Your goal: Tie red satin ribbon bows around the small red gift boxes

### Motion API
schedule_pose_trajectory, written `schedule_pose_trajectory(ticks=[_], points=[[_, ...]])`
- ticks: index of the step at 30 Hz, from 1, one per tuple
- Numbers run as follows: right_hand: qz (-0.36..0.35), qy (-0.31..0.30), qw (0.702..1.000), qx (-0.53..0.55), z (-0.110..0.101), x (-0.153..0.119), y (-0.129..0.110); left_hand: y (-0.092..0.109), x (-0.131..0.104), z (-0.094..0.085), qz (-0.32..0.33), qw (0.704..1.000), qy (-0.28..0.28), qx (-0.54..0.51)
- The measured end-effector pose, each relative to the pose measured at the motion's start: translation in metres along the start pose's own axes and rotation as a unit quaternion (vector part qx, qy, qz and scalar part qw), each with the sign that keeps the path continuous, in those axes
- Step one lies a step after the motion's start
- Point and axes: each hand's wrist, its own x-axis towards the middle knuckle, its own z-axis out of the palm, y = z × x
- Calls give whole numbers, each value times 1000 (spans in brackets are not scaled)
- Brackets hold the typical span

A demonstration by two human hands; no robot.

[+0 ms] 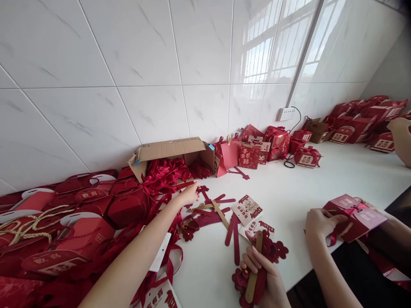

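Left forearm (131, 252) nearest, rising from 7 o'clock; clock centred on view. Left hand (190, 193) just below centre, fingers bunched narrow by a red flower-ended strip; can't tell if gripped. Right hand (269, 276) at 5, fingers wrapped around a bundle of strips (260, 284), mostly red with flower ends, one gold facing up.

Loose strips (233, 229) fan across the white table (282, 194) between the two hands, some crossed. Printed cards (247, 209) just right of them.

Table runs along the wall (144, 51), white marble-look tile, grey joints. Barred-window reflection (258, 60) at 1, socket (285, 114) at 2, dark cable from it.

Open cardboard carton (171, 149) just left of centre, red ribbons (167, 171) inside, spilling out front. Red gift boxes (96, 203) crowd 8, gold cord (32, 224) over some. Small boxes and bags (278, 141) line the wall at 3; larger pile (356, 119) past them.

Co-worker's hands (321, 222) at 4 hold a ribboned red box (348, 216). Another person's arm (401, 139) at 3, frame edge.
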Motion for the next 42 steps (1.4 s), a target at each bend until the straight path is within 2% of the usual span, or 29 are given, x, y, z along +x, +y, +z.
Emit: schedule_pose_trajectory(ticks=[7, 11, 15, 18, 21, 26, 30, 35, 42], points=[[1, -36, 999, -3, -7, 2, 2, 5, -34, -13, 65, 997, 30, 8], [23, -53, 998, 17, -12, 2, 4, 4, -60, -10, 20, 998, 37, 45], [21, -41, 998, 31, -14, 2, 8, 10, -77, 9, -34, 995, 28, 88], [33, -43, 997, 55, -15, 2, 10, 15, -78, 24, -33, 994, 35, 97], [52, -45, 994, 79, -16, 2, 10, 16, -79, 28, 11, 997, 21, 67], [79, -57, 984, 147, -15, 1, 8, 8, -92, 7, 113, 993, 10, -35], [92, -53, 982, 156, -18, 1, 11, 1, -98, -11, 137, 983, 19, -123], [97, -50, 981, 160, -20, 2, 13, -13, -87, -11, 109, 978, 49, -169], [105, -54, 976, 182, -17, 2, 11, -38, -69, 7, -3, 995, 69, -71]])
